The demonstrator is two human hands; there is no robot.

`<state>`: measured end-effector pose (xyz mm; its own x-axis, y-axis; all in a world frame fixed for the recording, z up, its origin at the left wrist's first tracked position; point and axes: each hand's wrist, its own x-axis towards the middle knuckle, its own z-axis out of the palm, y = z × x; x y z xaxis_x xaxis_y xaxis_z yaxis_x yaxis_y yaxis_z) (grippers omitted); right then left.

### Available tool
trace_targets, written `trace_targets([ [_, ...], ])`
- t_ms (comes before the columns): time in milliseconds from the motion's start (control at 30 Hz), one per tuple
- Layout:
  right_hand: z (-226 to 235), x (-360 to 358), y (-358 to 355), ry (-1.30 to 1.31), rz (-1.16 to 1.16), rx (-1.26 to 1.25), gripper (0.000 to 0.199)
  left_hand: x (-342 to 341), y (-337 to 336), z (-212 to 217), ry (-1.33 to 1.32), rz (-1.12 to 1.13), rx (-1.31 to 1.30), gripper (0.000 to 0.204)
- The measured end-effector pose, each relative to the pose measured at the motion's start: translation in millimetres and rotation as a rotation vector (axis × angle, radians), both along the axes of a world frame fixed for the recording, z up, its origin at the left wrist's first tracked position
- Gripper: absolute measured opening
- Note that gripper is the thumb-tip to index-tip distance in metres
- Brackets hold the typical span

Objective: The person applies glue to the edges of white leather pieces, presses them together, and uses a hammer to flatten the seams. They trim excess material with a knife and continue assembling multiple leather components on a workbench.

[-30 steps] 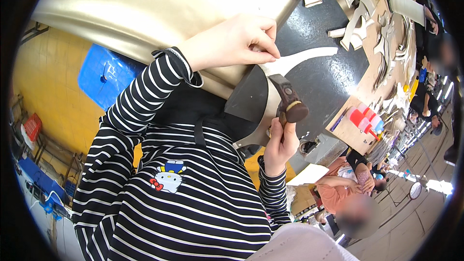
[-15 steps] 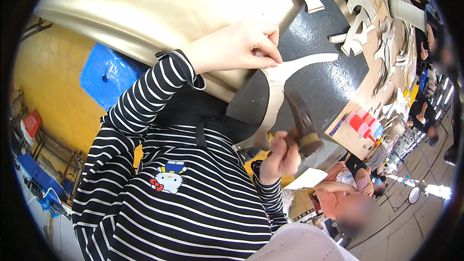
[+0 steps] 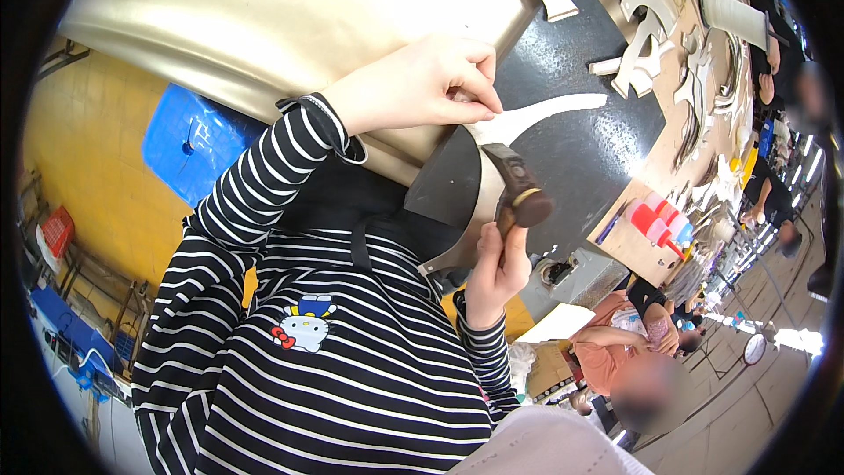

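Head view. The person's left hand point(image 3: 422, 88) is closed in a pinch, fingertips pressing one end of a pale curved cut piece point(image 3: 536, 116) flat against the dark work slab point(image 3: 580, 149). The piece lies on the slab, its far end pointing toward the bench edge. It looks thin, light and flexible, likely leather or board; it would probably shift or curl under a blow unless pinned close to the struck spot, as it is here.

The right hand point(image 3: 494, 268) is clenched round the lower handle of a small hammer point(image 3: 519, 193), head raised just above the slab. The head looks dense and the handle short, so a grip low on the handle gives swing.

Other pale cut pieces point(image 3: 651, 44) lie at the slab's far edge, and red bottles point(image 3: 658, 218) stand on the wooden bench point(image 3: 642, 251).
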<state>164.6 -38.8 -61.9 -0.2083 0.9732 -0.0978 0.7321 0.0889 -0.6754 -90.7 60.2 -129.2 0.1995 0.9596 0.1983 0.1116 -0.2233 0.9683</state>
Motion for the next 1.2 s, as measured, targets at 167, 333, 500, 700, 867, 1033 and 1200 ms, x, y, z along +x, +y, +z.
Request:
trace_targets([
  [167,11,-3,1,0.424,-0.091,0.192,0.037,0,-1,1,-0.004,-0.002,-0.03,0.015],
  [333,7,-4,6,0.018,0.028,0.046,0.036,0,-1,2,-0.001,-0.015,-0.047,0.014],
  [500,12,-4,2,0.44,-0.129,0.245,0.033,0,-3,2,-0.003,0.0,-0.027,0.014],
  [700,4,-5,8,-0.046,-0.031,0.048,0.022,0,-2,2,-0.017,-0.016,-0.016,0.013],
  [867,7,1,2,0.456,-0.093,0.243,0.037,-1,-4,3,-0.012,-0.004,-0.037,0.013],
  [1033,3,1,6,0.001,-0.062,-0.025,0.041,-2,-2,3,-0.006,-0.018,-0.011,0.013],
  [1200,5,0,10,0.532,-0.071,0.262,0.019,-1,-3,4,-0.004,-0.011,-0.044,0.013],
])
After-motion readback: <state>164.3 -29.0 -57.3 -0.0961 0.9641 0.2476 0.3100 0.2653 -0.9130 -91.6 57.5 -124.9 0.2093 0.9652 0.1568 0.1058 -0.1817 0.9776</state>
